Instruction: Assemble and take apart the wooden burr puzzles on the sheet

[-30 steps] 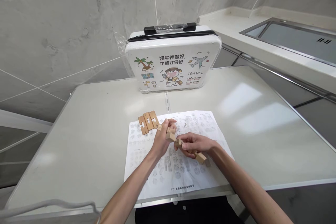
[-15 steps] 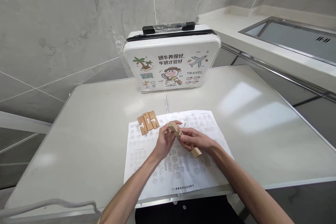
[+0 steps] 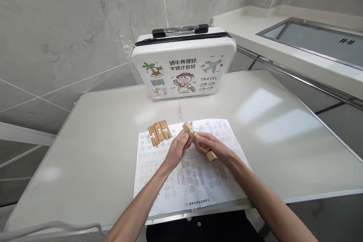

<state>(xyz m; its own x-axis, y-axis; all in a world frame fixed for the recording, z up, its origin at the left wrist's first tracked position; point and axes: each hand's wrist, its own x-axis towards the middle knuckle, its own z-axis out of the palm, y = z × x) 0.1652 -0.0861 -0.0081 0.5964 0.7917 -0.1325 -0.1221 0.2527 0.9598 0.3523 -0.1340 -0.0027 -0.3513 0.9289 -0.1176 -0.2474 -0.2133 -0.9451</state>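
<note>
Both hands are together above a printed instruction sheet (image 3: 159, 200). My left hand (image 3: 177, 149) is closed on the upper end of a pale notched wooden puzzle piece (image 3: 188, 127), its thumb against the side. My right hand (image 3: 214, 147) has its fingers wrapped round the wood, and a squared wooden end (image 3: 211, 155) sticks out below them. Whether this is one long piece or several joined ones is hidden by the fingers. Left of my hands lie flat, slotted wooden puzzle pieces (image 3: 159, 132) marked with numbers, side by side on the sheet's upper left corner.
A white suitcase (image 3: 184, 51) in clear plastic wrap stands at the back of the white table (image 3: 85, 151). To the right is a counter with a sink (image 3: 317, 41). A pale cable (image 3: 56, 227) crosses the lower left.
My left hand has shifted its grip, with the thumb now pressed over the wood. The held wood has turned slightly and its upper end has risen. The numbered pieces stay put.
</note>
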